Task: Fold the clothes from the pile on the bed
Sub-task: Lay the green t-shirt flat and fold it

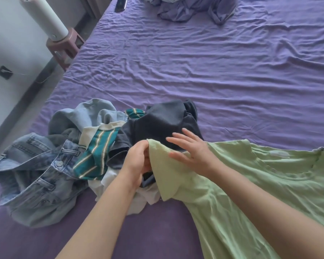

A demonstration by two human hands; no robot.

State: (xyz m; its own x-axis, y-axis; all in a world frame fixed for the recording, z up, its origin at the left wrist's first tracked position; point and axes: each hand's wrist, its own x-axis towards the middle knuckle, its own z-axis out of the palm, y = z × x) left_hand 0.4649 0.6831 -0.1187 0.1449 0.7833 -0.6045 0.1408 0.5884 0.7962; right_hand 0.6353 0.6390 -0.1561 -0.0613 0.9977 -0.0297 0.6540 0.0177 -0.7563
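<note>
A light green T-shirt lies spread across the purple bed sheet at the lower right, its neck opening to the right. Its left sleeve reaches onto the pile of clothes. My left hand pinches the edge of that sleeve, fingers curled round the cloth. My right hand lies flat on top of the sleeve with straight, spread fingers. The pile holds blue jeans, a green striped shirt, a dark grey garment, a pale blue one and something white.
A crumpled lilac-grey blanket lies at the bed's far end. A dark phone rests near the far left edge. Beside the bed stand a brown stool and a white cylinder. The bed's left edge drops to a grey floor.
</note>
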